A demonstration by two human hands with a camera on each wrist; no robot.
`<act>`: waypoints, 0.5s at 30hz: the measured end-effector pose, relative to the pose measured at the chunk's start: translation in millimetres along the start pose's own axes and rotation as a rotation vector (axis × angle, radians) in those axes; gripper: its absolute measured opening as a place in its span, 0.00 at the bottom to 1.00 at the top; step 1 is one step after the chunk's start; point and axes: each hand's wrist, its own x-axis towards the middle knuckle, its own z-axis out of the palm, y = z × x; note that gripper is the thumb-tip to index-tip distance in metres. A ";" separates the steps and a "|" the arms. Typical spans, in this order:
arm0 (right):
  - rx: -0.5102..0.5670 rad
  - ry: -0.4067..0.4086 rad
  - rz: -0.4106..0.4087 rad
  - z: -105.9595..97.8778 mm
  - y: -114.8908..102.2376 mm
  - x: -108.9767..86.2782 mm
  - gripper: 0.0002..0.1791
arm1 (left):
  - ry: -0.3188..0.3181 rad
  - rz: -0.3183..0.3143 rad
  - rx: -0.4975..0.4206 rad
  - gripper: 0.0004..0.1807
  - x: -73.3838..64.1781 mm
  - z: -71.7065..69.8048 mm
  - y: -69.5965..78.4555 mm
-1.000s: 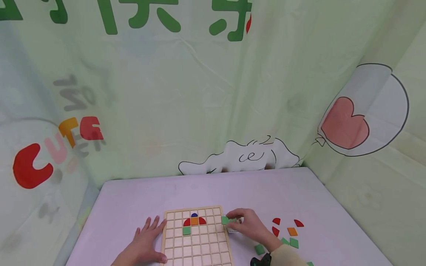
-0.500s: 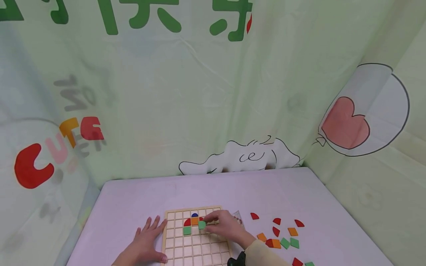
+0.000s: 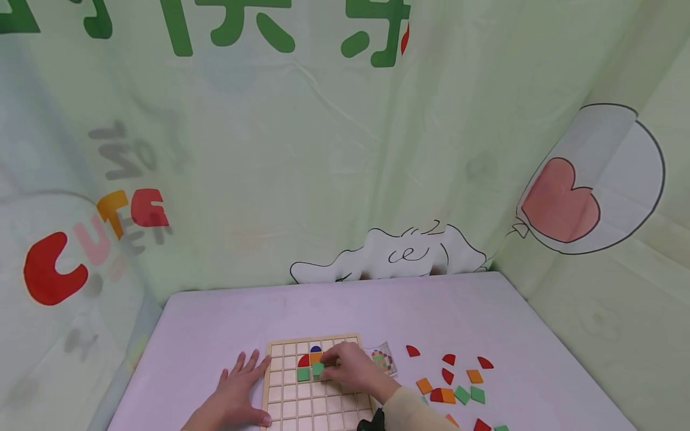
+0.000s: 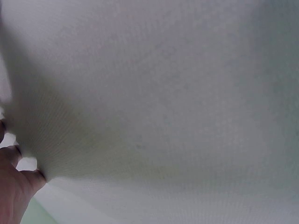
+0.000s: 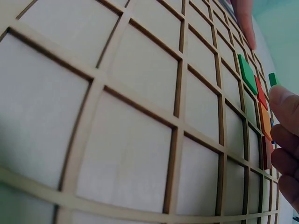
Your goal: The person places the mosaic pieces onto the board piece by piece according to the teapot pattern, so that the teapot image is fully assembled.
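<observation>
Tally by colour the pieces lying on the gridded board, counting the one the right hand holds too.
Green: 2 (a flat green piece on the board, a held green piece in the right hand)
Red: 2 (a left red piece, a right red piece)
Orange: 1 (orange piece)
Blue: 1 (blue piece)
Total: 6

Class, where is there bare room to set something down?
Bare: table between its back edge and the grid board, and left of the left hand. Crowded: right of the board, with a printed card and loose tiles, and the board's far cells, where the right hand pinches a green tile.
</observation>
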 end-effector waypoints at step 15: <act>-0.179 0.040 -0.120 3.1 -3.1 -1.0 0.11 | 0.001 0.018 0.005 0.68 -1.4 -1.6 1.9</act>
